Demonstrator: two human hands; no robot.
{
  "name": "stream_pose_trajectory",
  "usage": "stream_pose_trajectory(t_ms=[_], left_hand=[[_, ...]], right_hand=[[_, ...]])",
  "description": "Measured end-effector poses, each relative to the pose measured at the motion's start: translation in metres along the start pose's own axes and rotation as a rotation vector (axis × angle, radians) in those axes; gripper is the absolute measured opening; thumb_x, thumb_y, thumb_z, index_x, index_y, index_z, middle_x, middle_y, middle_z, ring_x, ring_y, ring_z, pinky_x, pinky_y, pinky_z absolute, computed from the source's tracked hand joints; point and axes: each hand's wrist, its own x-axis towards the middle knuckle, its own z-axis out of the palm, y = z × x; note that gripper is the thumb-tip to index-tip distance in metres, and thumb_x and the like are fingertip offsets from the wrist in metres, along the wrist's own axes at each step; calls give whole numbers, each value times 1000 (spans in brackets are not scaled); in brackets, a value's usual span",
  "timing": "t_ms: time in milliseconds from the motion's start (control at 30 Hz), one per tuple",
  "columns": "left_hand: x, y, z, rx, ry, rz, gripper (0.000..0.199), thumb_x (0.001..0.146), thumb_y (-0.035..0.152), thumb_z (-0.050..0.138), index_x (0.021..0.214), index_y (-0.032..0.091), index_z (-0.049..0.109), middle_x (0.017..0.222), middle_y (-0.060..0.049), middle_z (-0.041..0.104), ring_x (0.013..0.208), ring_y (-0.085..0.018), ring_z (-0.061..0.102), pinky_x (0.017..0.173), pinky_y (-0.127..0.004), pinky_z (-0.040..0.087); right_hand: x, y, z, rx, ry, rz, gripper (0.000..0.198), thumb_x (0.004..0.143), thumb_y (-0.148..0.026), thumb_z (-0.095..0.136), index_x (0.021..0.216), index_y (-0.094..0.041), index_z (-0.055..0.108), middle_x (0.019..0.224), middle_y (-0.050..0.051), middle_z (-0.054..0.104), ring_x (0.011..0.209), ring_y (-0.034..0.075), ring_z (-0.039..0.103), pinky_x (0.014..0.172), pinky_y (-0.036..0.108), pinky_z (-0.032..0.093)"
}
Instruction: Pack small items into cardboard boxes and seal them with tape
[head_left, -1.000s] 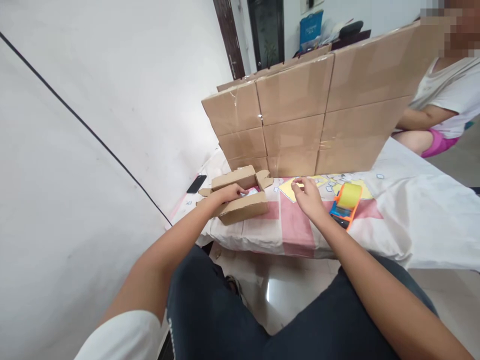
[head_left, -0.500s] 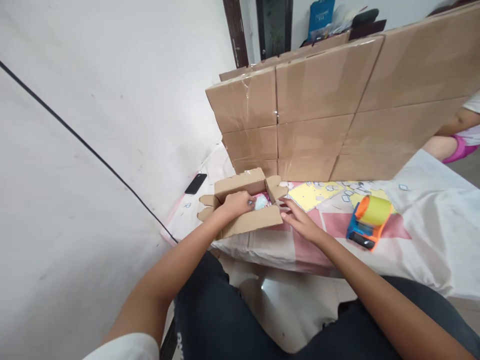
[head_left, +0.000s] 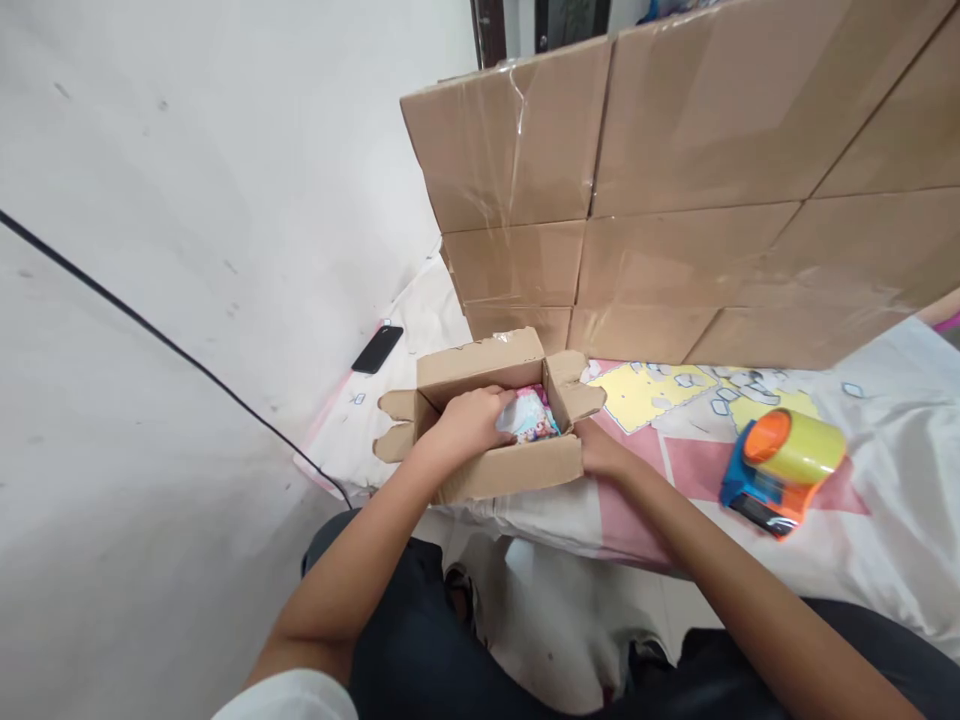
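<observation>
An open cardboard box [head_left: 510, 475] sits near the front of the cloth-covered surface, its flaps folded outward. Inside it lies a shiny packet [head_left: 534, 415] with a white, pink and blue print; its exact kind is unclear. My left hand [head_left: 472, 420] reaches into the box, thumb and fingers closed around the packet's left part. Against the box's right end rests my right hand [head_left: 596, 448]; the end flap hides its fingers. To the right, apart from both hands, is an orange and blue tape dispenser [head_left: 765, 490] carrying a yellow-green roll of tape [head_left: 806, 450].
Taped brown cartons [head_left: 675, 200] stand stacked close behind the box. A black phone [head_left: 378, 349] lies to the left, beside the white wall [head_left: 225, 250]. A black cable [head_left: 165, 340] runs down along the wall. Patterned cloth [head_left: 637, 500] covers the surface.
My right hand has moved from just off the box's right side to against its end. My left hand stays inside, with more of the packet showing. The camera view has come closer.
</observation>
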Motion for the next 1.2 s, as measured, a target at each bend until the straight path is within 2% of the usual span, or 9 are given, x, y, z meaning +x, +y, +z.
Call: stream_pose_trajectory(t_ms=[200,367,500,667,800,967,1100,1200], left_hand=[[4,1,-4,9,-35,22,47,80,36,74,123,20,65,126,-11,66,110,-28,66,93,-35,52],[1,5,-6,76,-58,33,50,80,35,74,125,20,63,123,-11,64,109,-30,65,89,-36,53],[-11,9,-12,115,-49,70,52,81,37,74,129,22,60,125,-10,62,110,-28,63,86,-35,54],[-33,5,-24,90,-8,60,47,83,32,71,128,23,60,129,-8,62,117,-27,60,93,-34,52],[-43,-5,-27,26,6,42,44,84,31,69,127,24,61,131,-7,62,121,-26,58,96,-34,51],[-42,-15,-22,-43,-40,81,46,86,32,70,130,25,60,132,-5,61,120,-25,57,98,-34,50],[-38,-20,-20,-73,-56,98,50,87,34,71,135,26,59,133,-4,60,121,-24,58,100,-32,48],[-36,-23,-19,-77,-50,123,53,86,35,73,136,26,59,135,-4,60,122,-24,58,100,-32,49]], right_hand=[[4,4,4,134,-60,40,52,62,-34,77,110,-17,69,97,8,76,97,31,70,91,43,58],[8,15,7,24,-33,-13,39,59,-47,80,88,-22,72,87,6,75,92,30,70,91,47,58],[6,21,8,-24,28,-41,34,57,-49,82,78,-25,69,87,6,73,88,29,67,93,49,57],[0,22,9,-46,62,-56,40,59,-53,80,84,-25,67,93,6,73,90,28,66,93,47,58],[-2,24,9,-77,24,-47,40,59,-57,80,78,-25,67,89,7,72,89,29,66,92,48,58],[-3,24,8,-73,14,-15,46,61,-58,79,92,-25,73,93,9,74,101,35,66,102,54,53],[-3,22,9,-55,-10,-19,46,63,-56,79,96,-25,74,94,9,74,98,34,68,95,52,57],[-3,21,9,-38,-14,-27,45,64,-55,78,95,-24,74,93,9,74,99,33,68,96,51,56]])
